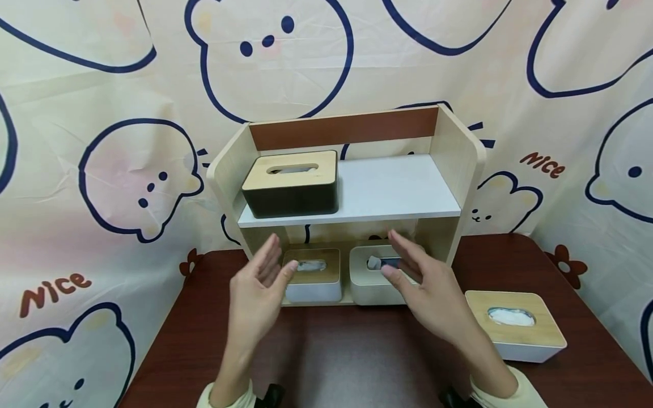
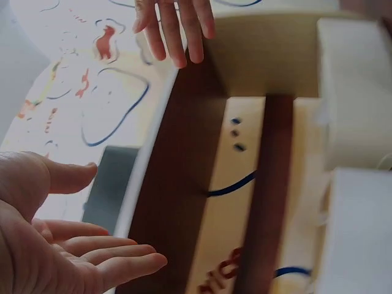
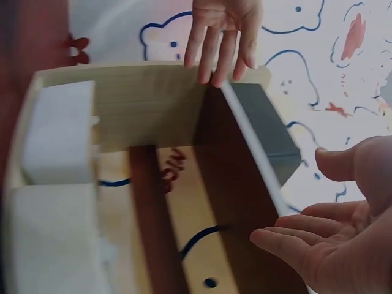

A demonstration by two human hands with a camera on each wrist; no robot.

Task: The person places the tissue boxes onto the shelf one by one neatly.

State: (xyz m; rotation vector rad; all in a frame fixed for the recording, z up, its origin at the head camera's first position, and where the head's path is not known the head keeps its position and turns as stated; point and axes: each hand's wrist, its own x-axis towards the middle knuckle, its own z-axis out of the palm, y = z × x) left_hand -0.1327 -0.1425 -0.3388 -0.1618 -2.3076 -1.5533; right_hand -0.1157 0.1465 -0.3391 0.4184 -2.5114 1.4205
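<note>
My left hand is held up in front of a two-tier wooden shelf, its fingers extended and nothing in its grasp. Across from it, my right hand is likewise empty, palm facing inward. Beyond the left hand, on the lower tier, stands a white tissue box with a wooden lid. A pale, all-white tissue box sits beside it, partly covered by the right hand. On the upper tier, at the left, rests a dark green tissue box with a wooden lid.
Right of the shelf, another white tissue box with a wooden lid stands on the dark brown table. Behind everything hangs a cream cloth printed with blue-outlined bears. The shelf's right side panel rises above the upper tier.
</note>
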